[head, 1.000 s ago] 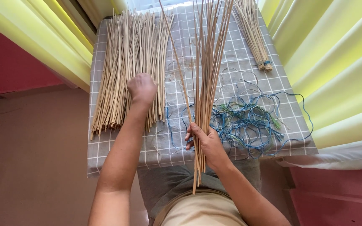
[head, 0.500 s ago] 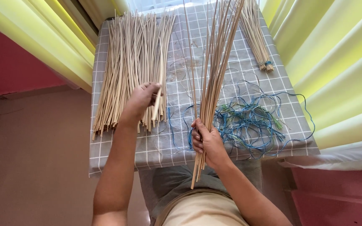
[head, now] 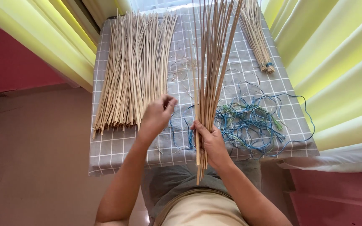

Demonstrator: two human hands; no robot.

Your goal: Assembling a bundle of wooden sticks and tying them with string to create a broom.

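My right hand (head: 210, 140) grips a bundle of sticks (head: 210, 75); my left hand (head: 158, 113) pinches one stick (too thin to confirm). Loosening could scatter them onto the strings (head: 248, 123).

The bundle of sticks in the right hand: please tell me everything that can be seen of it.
The bundle of sticks is a loose sheaf of thin, pale tan stalks that look like dried reed or split bamboo. The right hand grips it near the lower end, and short uneven ends stick out below the fist. The bundle points away from the person over the checked cloth, fans out slightly and runs past the picture's top edge. One stalk stands a little apart on its left side.
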